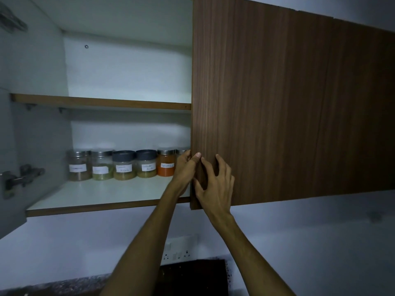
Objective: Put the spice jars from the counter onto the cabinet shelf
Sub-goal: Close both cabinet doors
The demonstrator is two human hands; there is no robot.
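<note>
1. Two bare forearms rose from the bottom of the view toward the cabinet, over a dark counter (64,285) and a wall socket (179,251).
2. The right hand (215,184) lay on the front of the brown door (288,103) near its lower left corner, fingers spread and slightly bent against the wood, thumb at the door's edge; it clasped nothing.
3. The left hand (184,167) gripped that same door edge, fingers hooked behind it and the thumb pressed on the front face.
4. The lower shelf (96,195) carried the jars in a row along the back wall, touching or nearly so.
5. From the left: a steel-lidded brown jar (78,165), a steel-lidded green jar (102,165), two dark-lidded jars (135,164) with yellowish contents, then an orange jar (166,163) just beside the left hand.
6. One more steel lid (181,151) showed behind the hand; its jar was hidden.
7. Each jar bore a white label, too blurred to read.
8. The upper shelf (100,102) ran above them.
9. At far left stood the open grey door (10,146) with its hinge (23,176).
</note>
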